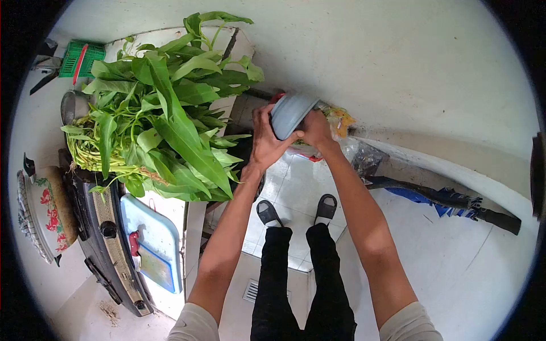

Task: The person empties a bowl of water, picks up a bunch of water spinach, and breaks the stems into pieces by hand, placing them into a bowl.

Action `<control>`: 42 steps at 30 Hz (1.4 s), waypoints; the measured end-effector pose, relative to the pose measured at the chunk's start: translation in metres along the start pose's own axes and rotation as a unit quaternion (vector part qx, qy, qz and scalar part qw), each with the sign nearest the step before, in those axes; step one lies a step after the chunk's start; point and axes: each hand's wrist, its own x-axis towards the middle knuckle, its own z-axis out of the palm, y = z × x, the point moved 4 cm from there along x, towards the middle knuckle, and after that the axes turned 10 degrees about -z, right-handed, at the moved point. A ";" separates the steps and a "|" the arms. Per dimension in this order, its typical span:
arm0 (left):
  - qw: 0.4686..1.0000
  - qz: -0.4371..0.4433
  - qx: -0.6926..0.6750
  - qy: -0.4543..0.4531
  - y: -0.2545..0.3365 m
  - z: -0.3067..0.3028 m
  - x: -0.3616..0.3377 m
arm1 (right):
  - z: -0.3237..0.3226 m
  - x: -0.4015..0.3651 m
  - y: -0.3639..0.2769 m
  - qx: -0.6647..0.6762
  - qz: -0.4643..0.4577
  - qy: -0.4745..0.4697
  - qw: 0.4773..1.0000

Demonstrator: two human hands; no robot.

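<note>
A grey plastic bowl is tipped on its side, its base toward me and to the left. My left hand grips it, with fingers along its left side and the thumb under the lower edge. Close against its right side is my right hand, bent inward at the mouth of the bowl. The fingers of that hand are mostly hidden, so what they hold does not show. Just beyond both hands lies a plastic bag with yellow and orange scraps, partly covered by the right hand.
Leafy greens pile over the counter on the left. Beside them are a gas stove, a light blue cutting board, a flowered pot and a green basket. A blue umbrella lies on the right ledge.
</note>
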 end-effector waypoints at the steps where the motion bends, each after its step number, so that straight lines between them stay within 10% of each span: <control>1: 1.000 0.002 -0.003 0.005 0.001 -0.001 0.000 | -0.002 0.003 -0.003 0.091 -0.031 0.064 0.993; 5: 0.999 0.004 -0.040 0.022 0.016 0.011 0.002 | 0.013 0.006 0.016 0.464 0.049 0.183 0.865; 11: 0.999 0.035 -0.001 0.017 0.019 0.007 0.003 | 0.007 -0.003 0.037 -0.130 -0.056 -0.001 0.990; 17: 0.999 0.028 -0.003 0.022 0.022 0.006 -0.001 | 0.038 0.017 0.055 0.495 0.135 0.184 0.838; 21: 0.998 0.033 -0.002 0.046 0.023 0.003 -0.002 | 0.050 -0.002 0.084 -0.036 -0.199 0.094 0.975; 24: 0.998 0.037 0.006 0.052 0.018 0.003 -0.002 | -0.003 -0.003 0.019 0.048 -0.012 0.016 0.999; 26: 0.999 0.021 -0.005 0.047 0.015 0.005 -0.002 | 0.004 0.001 -0.001 0.514 0.193 0.127 0.826; 29: 0.998 0.005 -0.035 0.046 0.015 0.011 -0.002 | 0.026 0.000 -0.007 0.713 0.192 0.058 0.672; 32: 0.998 0.012 -0.027 0.054 0.015 0.008 0.003 | 0.039 -0.016 0.013 0.561 0.107 0.033 0.821; 34: 0.997 0.022 -0.021 0.068 0.015 0.003 0.003 | 0.017 -0.005 0.012 0.132 0.023 -0.047 0.990; 35: 0.997 0.028 -0.018 0.073 0.016 0.003 0.002 | 0.007 0.000 0.008 -0.099 -0.021 -0.082 0.991; 36: 0.997 0.014 -0.022 0.066 0.014 0.003 0.001 | 0.003 0.002 0.004 0.106 0.047 -0.001 0.993; 38: 0.998 -0.013 -0.032 0.059 0.007 0.005 0.003 | 0.004 0.011 -0.007 0.484 0.166 0.157 0.845; 41: 0.998 -0.032 -0.044 0.033 0.005 0.009 0.002 | 0.001 0.011 -0.035 0.805 0.115 0.131 0.568; 42: 0.997 -0.044 -0.062 0.023 0.002 0.010 0.002 | 0.008 0.010 -0.037 0.771 0.115 0.120 0.615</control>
